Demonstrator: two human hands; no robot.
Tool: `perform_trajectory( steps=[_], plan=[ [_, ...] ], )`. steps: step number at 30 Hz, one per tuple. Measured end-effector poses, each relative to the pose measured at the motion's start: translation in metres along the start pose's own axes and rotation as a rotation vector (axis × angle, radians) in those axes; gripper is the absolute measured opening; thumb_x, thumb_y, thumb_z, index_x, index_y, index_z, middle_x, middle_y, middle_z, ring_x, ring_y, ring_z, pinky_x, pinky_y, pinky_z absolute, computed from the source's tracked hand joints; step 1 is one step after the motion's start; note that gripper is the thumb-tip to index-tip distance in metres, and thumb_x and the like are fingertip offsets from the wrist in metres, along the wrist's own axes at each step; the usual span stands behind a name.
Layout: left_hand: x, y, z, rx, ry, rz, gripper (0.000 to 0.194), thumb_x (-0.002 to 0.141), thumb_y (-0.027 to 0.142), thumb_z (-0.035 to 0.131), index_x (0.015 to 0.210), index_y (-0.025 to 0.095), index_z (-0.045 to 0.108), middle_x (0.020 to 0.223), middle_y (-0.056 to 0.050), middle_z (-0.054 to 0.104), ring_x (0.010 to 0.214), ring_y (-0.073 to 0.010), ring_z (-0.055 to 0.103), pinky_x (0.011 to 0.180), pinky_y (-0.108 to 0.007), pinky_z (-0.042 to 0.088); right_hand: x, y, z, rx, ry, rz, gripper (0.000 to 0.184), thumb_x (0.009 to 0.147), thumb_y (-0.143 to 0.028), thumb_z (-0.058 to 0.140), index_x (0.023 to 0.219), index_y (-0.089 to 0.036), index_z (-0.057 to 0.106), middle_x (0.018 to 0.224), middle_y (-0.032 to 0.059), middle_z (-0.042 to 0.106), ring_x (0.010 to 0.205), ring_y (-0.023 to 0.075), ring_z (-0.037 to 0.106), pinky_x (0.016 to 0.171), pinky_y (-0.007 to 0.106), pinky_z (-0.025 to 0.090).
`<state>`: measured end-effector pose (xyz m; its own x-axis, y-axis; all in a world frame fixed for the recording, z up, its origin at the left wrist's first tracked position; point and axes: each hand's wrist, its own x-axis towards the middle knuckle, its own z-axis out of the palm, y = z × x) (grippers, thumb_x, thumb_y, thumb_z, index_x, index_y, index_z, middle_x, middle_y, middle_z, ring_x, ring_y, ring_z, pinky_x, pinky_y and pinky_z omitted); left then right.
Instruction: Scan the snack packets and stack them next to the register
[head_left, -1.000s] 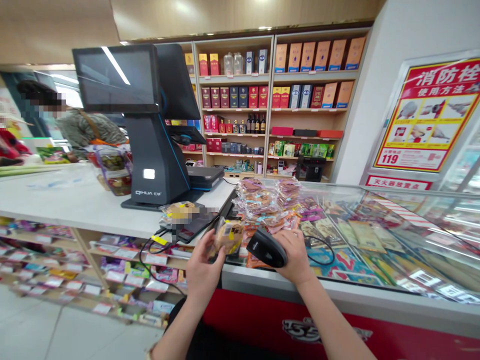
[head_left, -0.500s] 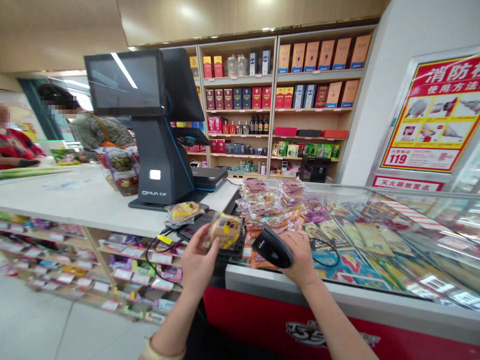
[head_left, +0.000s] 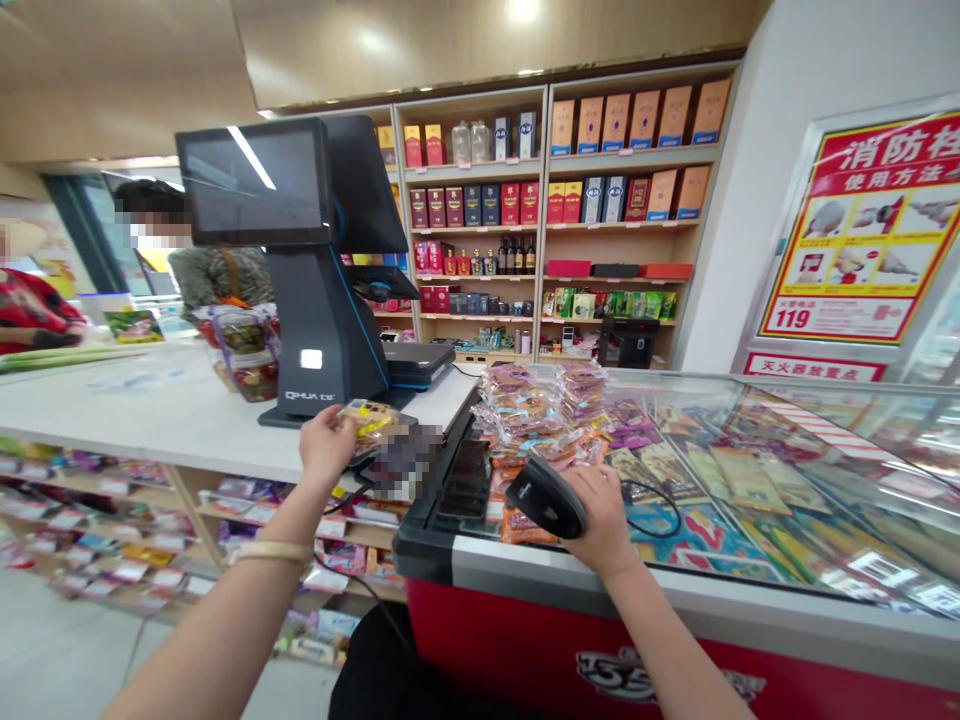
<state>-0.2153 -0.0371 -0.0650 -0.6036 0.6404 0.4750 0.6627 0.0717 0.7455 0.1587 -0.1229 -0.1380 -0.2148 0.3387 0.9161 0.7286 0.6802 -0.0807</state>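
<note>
My left hand (head_left: pixel 328 440) is closed on a clear-wrapped packet of flat, round biscuits (head_left: pixel 373 422) with a yellow label, at the counter's edge by the foot of the checkout terminal (head_left: pixel 319 330). Whether a second packet lies under it, I cannot tell. My right hand (head_left: pixel 600 510) is wrapped round a black barcode scanner (head_left: pixel 546 497), whose head points left over the glass-topped case. Just beyond the scanner, more wrapped biscuit packets (head_left: pixel 517 405) are piled up beside orange packets (head_left: pixel 517 525).
A dark phone-like slab (head_left: pixel 465 478) lies on the case's left edge. The scanner's cable (head_left: pixel 664 495) loops over the glass top (head_left: pixel 757 575). A bagged item (head_left: pixel 244 350) stands left of the terminal. Two people are beyond the white counter (head_left: pixel 187 425). Boxed goods fill the back shelves (head_left: pixel 480 170).
My left hand has carried its packet left, from beside the scanner to the counter, where another packet was lying. My right hand and the scanner have hardly moved.
</note>
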Motion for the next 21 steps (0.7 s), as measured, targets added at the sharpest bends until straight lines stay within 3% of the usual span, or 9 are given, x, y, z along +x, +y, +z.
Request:
perform_trajectory(
  steps=[4,7,10,13,17,21],
  plan=[
    [-0.022,0.002,0.007,0.078,0.192,0.076,0.043,0.079,0.029,0.056,0.118,0.013,0.065,0.129,-0.021,0.05,0.124,-0.0393,0.045,0.104,-0.057,0.035,0.001,-0.001,0.001,-0.007,0.012,-0.006,0.025,0.085,-0.044,0.058,0.094,-0.02,0.059,0.08,0.0033,0.063,0.078,0.0198,0.058,0.08,0.036,0.033],
    [-0.048,0.012,0.017,-0.026,0.241,0.282,0.04,0.08,0.029,0.057,0.116,0.015,0.064,0.126,-0.019,0.05,0.123,-0.0355,0.045,0.106,-0.056,0.034,0.001,-0.001,0.001,-0.011,0.041,0.001,0.022,0.084,-0.039,0.058,0.095,-0.02,0.059,0.081,0.0037,0.065,0.079,0.0201,0.059,0.081,0.036,0.033],
    [-0.078,0.03,0.035,-0.204,0.086,0.492,0.034,0.082,0.03,0.056,0.113,0.017,0.063,0.114,-0.013,0.057,0.116,-0.0288,0.051,0.104,-0.048,0.04,0.0,0.002,0.002,-0.041,0.05,0.018,0.019,0.082,-0.033,0.058,0.097,-0.021,0.059,0.082,0.0029,0.066,0.08,0.02,0.059,0.081,0.037,0.033],
    [-0.104,0.056,0.058,-0.348,-0.142,0.519,0.037,0.083,0.034,0.056,0.117,0.021,0.061,0.113,-0.01,0.061,0.11,-0.0247,0.057,0.098,-0.041,0.045,-0.002,0.007,0.003,-0.121,0.065,0.052,0.02,0.08,-0.029,0.057,0.098,-0.021,0.058,0.083,0.0022,0.066,0.08,0.0201,0.059,0.082,0.037,0.032],
    [-0.121,0.089,0.09,-0.36,-0.35,0.353,0.05,0.078,0.047,0.061,0.12,0.018,0.062,0.118,-0.013,0.064,0.115,-0.0278,0.057,0.103,-0.043,0.041,-0.004,0.017,0.007,-0.247,0.15,0.183,0.02,0.079,-0.027,0.057,0.097,-0.021,0.058,0.085,0.0031,0.065,0.083,0.0214,0.059,0.083,0.037,0.03],
    [-0.119,0.109,0.114,-0.306,-0.449,0.172,0.059,0.078,0.062,0.057,0.112,0.015,0.066,0.117,-0.018,0.066,0.117,-0.0337,0.057,0.101,-0.047,0.04,-0.004,0.027,0.012,-0.328,0.22,0.323,0.022,0.082,-0.029,0.054,0.101,-0.019,0.06,0.089,0.0062,0.067,0.089,0.0239,0.059,0.084,0.037,0.03]
  ],
)
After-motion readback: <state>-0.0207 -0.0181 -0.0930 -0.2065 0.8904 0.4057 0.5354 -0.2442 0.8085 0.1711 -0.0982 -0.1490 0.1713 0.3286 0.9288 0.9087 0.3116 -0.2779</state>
